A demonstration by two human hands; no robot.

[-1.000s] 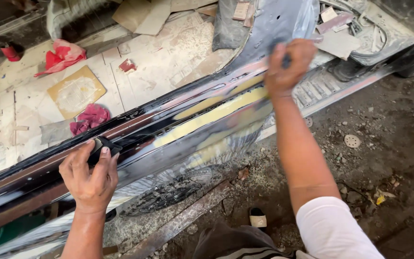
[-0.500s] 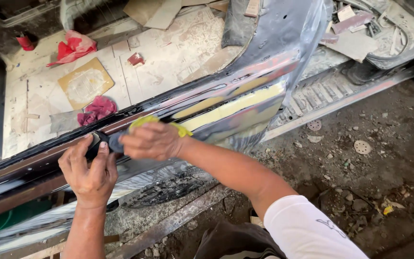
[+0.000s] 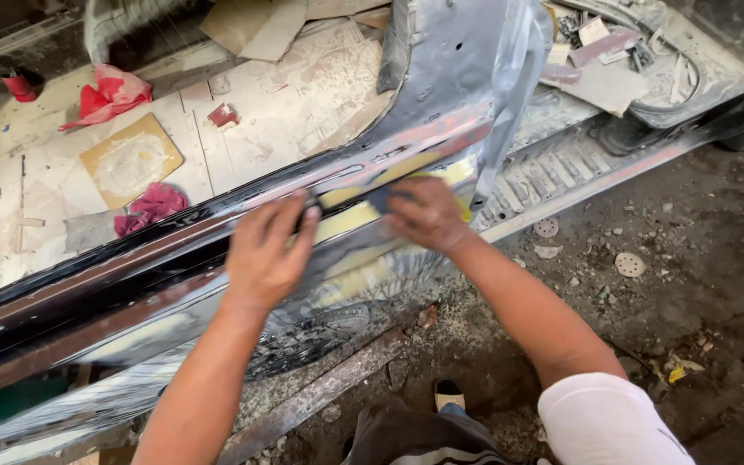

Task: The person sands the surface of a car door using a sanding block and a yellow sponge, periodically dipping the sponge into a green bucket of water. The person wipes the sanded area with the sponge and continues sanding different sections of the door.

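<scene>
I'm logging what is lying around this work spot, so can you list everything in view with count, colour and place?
car body panel: one, dark and glossy with yellow filler patches, running from lower left to upper right under both hands
sanding pad: one, dark, on the panel under the right fingers
rags: two, red and pink, on the pale floor at upper left
cardboard square: one, tan, on the floor between the rags
round discs: at least three, pale, on the dirt at right
metal bar: one, rusty, on the ground below the panel
left hand: one, flat on the panel
right hand: one, pressing the pad on the filler
</scene>
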